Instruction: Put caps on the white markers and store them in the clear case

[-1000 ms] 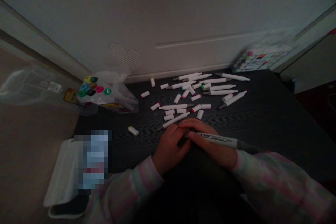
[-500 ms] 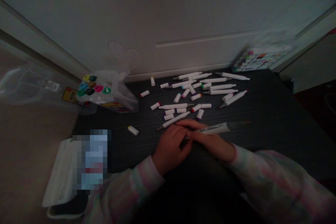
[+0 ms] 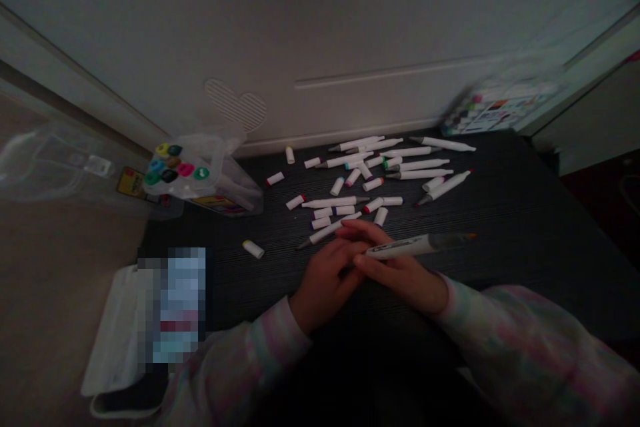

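Note:
My right hand (image 3: 400, 273) grips a white marker (image 3: 415, 245) that lies almost level, its uncapped orange tip pointing right. My left hand (image 3: 325, 277) is curled against the marker's left end, its fingers closed there; what they pinch is hidden. Both hands hover low over a dark table (image 3: 525, 233). Just beyond them lie several loose white markers (image 3: 410, 163) and several small caps (image 3: 345, 210). One yellow-ended cap (image 3: 254, 249) lies apart to the left.
A clear plastic tub (image 3: 200, 177) of markers with coloured ends lies on its side at the back left. A colour chart card (image 3: 500, 110) leans at the back right. A white wall panel runs along the table's far edge. A blurred box sits at the left front.
The marker in my right hand has swung from pointing right and down to nearly level, then lifted slightly. My left hand stays at its left end.

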`<action>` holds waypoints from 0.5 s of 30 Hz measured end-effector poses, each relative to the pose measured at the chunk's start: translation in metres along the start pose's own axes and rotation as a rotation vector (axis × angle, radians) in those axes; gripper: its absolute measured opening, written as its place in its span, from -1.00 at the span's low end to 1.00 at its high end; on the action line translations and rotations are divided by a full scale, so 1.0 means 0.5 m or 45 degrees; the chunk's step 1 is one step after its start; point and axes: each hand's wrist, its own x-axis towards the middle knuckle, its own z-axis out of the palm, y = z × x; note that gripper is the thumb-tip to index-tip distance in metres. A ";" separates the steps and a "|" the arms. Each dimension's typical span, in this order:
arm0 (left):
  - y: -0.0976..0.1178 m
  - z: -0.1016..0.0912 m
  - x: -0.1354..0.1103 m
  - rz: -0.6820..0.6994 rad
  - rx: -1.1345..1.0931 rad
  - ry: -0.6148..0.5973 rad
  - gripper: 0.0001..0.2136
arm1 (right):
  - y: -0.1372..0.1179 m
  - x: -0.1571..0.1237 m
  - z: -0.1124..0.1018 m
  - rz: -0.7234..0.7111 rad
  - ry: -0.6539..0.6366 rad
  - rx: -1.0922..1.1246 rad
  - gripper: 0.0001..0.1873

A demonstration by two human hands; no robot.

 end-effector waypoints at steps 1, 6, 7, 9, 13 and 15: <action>0.000 0.000 0.000 -0.016 0.007 0.003 -0.83 | -0.001 -0.002 -0.002 -0.031 0.024 0.030 -0.55; 0.000 0.003 -0.002 -0.092 0.114 -0.055 -0.80 | 0.002 -0.007 -0.013 -0.191 0.272 0.181 -0.72; -0.001 0.004 -0.003 -0.089 0.143 -0.066 -0.80 | 0.002 -0.006 -0.014 -0.195 0.304 0.172 -0.73; -0.004 0.007 -0.006 -0.067 0.189 -0.073 -0.78 | 0.000 -0.004 -0.014 -0.184 0.317 0.112 -0.74; -0.009 0.010 -0.011 -0.039 0.224 -0.102 -0.76 | -0.011 -0.001 -0.010 -0.216 0.236 -0.097 -0.76; -0.009 0.010 -0.011 -0.032 0.244 -0.115 -0.79 | -0.015 -0.002 -0.009 -0.263 0.188 -0.205 -0.78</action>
